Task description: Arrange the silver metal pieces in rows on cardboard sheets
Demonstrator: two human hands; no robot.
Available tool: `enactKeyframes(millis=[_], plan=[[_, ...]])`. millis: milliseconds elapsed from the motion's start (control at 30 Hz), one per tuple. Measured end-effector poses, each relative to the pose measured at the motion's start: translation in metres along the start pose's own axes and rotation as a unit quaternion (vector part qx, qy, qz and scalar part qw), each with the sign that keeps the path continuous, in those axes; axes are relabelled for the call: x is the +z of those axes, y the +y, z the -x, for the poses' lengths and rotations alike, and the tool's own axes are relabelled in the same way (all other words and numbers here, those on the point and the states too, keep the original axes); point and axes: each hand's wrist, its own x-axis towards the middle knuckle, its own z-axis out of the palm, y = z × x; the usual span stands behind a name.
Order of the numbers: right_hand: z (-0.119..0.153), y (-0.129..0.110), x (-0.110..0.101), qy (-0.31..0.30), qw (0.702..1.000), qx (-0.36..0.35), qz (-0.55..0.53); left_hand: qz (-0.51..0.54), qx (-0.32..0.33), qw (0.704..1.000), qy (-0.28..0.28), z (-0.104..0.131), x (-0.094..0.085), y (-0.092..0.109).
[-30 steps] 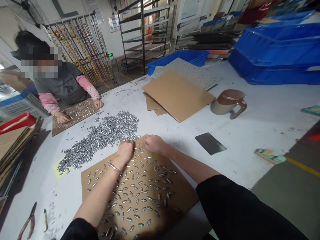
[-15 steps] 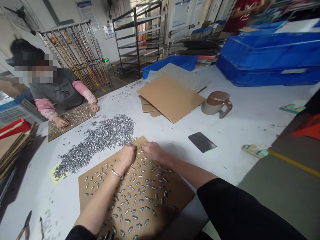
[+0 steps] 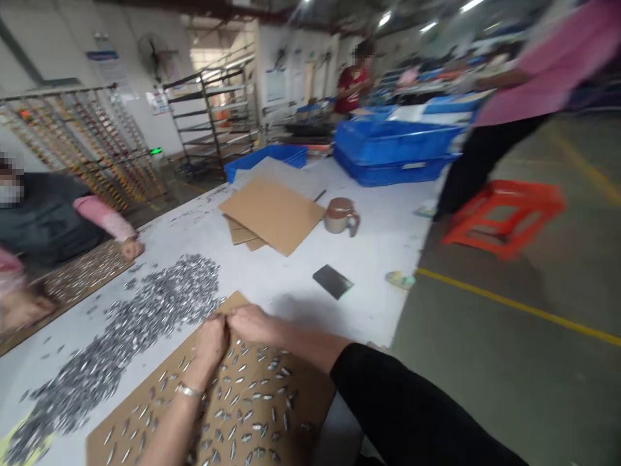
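My left hand (image 3: 212, 338), with a bracelet at the wrist, is closed near the far corner of a brown cardboard sheet (image 3: 313, 388). Right beside it, my right hand (image 3: 250, 323) is also closed, its fingertips almost touching the left ones. Anything pinched in either hand is hidden or too small to make out. Many small silver spindle-shaped metal pieces (image 3: 233, 432) lie spaced out over the sheet below my hands. A long loose pile of the same pieces (image 3: 160, 310) stretches over the white table (image 3: 272, 278) to the left of the sheet.
Beyond my hands are stacked cardboard sheets (image 3: 272, 213), a mug (image 3: 338, 217), a dark flat block (image 3: 332, 281) and blue crates (image 3: 392, 145). A co-worker's hand (image 3: 29, 307) rests on another filled sheet. At right stand an orange stool (image 3: 504, 220) and a person in pink (image 3: 557, 71).
The view has swung to the right, bringing the orange stool and a person in pink into sight. My hands stay at the sheet's far corner, now closer together.
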Motion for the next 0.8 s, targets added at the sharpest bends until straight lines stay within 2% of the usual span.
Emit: enactKeyframes(millis=[100, 267, 433, 567, 700, 800], plan=[[-0.007, 0.004, -0.010, -0.042, 0.998, -0.017, 0.052, 0.011, 0.010, 1.000, 0.016, -0.007, 0.004, -0.008], [0.001, 0.006, -0.022, -0.024, 0.997, -0.014, 0.074, 0.011, 0.033, 0.999, 0.032, -0.016, 0.017, -0.019], [0.007, -0.002, -0.008, 0.039, 0.991, -0.042, 0.124, 0.037, 0.038, 0.998, 0.023, -0.014, 0.017, -0.020], [0.006, -0.006, 0.001, 0.053, 0.988, -0.051, 0.135, 0.039, 0.015, 0.999, 0.018, -0.009, 0.014, -0.019], [0.005, -0.002, -0.004, 0.003, 0.995, -0.018, 0.102, 0.057, 0.012, 0.998, 0.021, -0.006, 0.012, -0.018], [0.003, 0.007, -0.012, 0.008, 0.997, 0.035, 0.068, 0.072, 0.028, 0.996, 0.049, -0.010, 0.008, -0.018]])
